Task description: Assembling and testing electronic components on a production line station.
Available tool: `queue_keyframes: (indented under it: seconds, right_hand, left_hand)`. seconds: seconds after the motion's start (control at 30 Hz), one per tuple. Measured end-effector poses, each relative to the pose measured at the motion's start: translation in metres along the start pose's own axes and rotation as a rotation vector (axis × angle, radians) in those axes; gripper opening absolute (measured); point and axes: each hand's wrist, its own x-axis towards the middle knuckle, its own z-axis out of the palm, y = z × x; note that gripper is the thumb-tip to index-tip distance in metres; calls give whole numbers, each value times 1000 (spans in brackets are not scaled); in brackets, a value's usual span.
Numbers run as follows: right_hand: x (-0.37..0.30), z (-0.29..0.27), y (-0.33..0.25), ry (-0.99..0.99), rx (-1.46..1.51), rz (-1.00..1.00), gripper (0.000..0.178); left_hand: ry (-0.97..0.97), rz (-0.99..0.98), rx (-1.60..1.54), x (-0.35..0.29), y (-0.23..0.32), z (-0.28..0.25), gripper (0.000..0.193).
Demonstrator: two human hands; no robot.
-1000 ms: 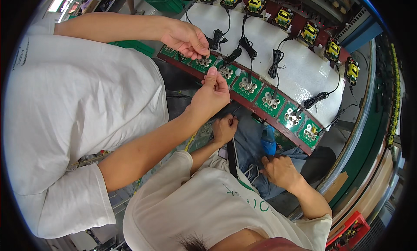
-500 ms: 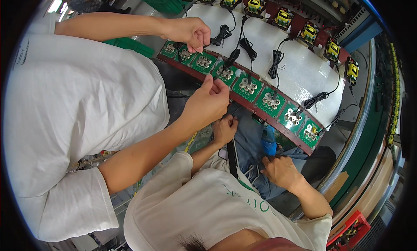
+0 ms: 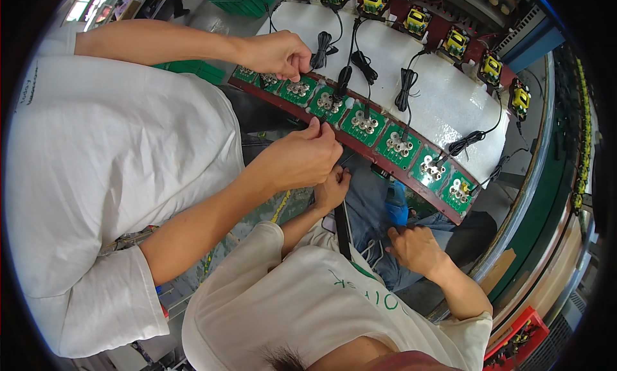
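Observation:
My left hand (image 3: 331, 190) is closed, with bent fingers, below the near edge of a long dark-red fixture (image 3: 363, 151). Whether it holds anything is hidden. My right hand (image 3: 418, 250) rests curled over my right thigh, beside a blue object (image 3: 396, 207) whose kind I cannot make out; its grip is hidden too. Green circuit boards (image 3: 364, 127) with round metal sockets sit in a row along the fixture. A co-worker on the left has one hand (image 3: 283, 55) over the boards' left part and the other (image 3: 302, 156) pinched at the fixture's near edge.
Black cable bundles (image 3: 406, 88) run across a white sheet (image 3: 450, 114) to several yellow-and-black transformer assemblies (image 3: 416, 21). Green crates (image 3: 228, 0) stand at upper left. A metal rail (image 3: 540, 172) curves along the right, and a red bin (image 3: 524, 335) stands at lower right.
The co-worker's far hand has lowered slightly toward the boards. The view has shifted a little. My hands stay in nearly the same places, and a background figure at upper left has mostly left view.

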Motion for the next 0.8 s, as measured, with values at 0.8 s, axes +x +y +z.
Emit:
queue_keyframes:
  seconds: [0.8]
  right_hand:
    - [3, -4, 4, -12, 22, -17, 33]
  left_hand:
    - [-20, -28, 24, 2, -2, 0, 33]
